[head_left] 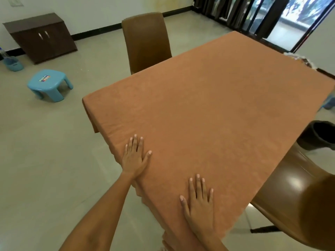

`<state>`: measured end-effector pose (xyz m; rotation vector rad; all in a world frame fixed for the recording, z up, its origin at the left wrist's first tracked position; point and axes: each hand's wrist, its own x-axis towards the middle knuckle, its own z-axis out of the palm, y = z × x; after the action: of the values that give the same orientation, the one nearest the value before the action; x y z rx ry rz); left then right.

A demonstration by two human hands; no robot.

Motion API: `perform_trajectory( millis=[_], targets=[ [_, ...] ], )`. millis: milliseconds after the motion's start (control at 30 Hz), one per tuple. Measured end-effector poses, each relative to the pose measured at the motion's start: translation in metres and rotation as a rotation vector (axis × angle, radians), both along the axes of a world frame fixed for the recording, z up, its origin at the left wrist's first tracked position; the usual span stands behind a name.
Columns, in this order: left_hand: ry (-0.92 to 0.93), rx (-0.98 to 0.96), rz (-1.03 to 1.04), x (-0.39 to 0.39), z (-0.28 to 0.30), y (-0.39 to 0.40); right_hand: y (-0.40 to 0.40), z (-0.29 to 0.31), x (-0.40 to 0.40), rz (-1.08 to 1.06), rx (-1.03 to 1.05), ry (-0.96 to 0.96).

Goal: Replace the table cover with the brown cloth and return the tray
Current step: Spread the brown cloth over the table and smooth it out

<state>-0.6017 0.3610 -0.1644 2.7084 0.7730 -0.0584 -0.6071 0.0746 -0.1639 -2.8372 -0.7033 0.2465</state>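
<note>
The brown cloth lies spread flat over the whole table, its edges hanging down on the near and left sides. My left hand rests palm down on the cloth at the near left edge, fingers straight and spread. My right hand lies flat on the cloth closer to me, near the table's near corner, fingers also straight. Neither hand holds anything. No tray shows on the table; something partly visible at the far right edge is too cut off to identify.
A brown chair stands at the table's far left side, another brown chair at the near right. A blue plastic stool and a dark cabinet are on the left. A dark bin sits at right.
</note>
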Motion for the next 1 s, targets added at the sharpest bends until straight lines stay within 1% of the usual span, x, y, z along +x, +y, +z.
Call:
perform_trajectory(
  millis=[67,133,200,267,333,467,533,633,767,1000],
  targets=[
    [0.064,-0.037,-0.018,0.004,0.004,0.004,0.004,0.004,0.000,-0.040,0.007,0.004],
    [0.114,-0.084,-0.030,0.006,0.009,0.005,0.016,0.013,0.002,-0.109,0.060,0.001],
    [0.114,-0.106,-0.036,0.007,0.015,0.009,0.037,0.022,0.005,-0.158,0.116,-0.013],
    [0.053,-0.093,0.002,0.014,0.018,0.026,0.062,0.024,0.013,-0.160,0.133,-0.038],
    [0.001,-0.050,0.026,0.030,0.022,0.060,0.090,0.023,0.027,-0.196,0.129,-0.045],
    [0.056,0.029,-0.031,0.068,0.017,0.145,0.143,0.012,0.040,-0.365,0.068,0.012],
    [0.080,0.026,-0.070,0.081,0.010,0.177,0.158,0.005,0.038,-0.416,0.017,0.024],
    [-0.005,-0.010,-0.111,0.091,-0.001,0.206,0.169,0.002,0.033,-0.439,-0.042,0.002],
    [-0.094,0.005,-0.117,0.080,-0.008,0.212,0.173,0.000,0.026,-0.432,-0.066,-0.027],
    [-0.118,0.008,-0.126,0.055,-0.006,0.232,0.193,0.005,0.000,-0.443,-0.033,-0.019]
  ],
)
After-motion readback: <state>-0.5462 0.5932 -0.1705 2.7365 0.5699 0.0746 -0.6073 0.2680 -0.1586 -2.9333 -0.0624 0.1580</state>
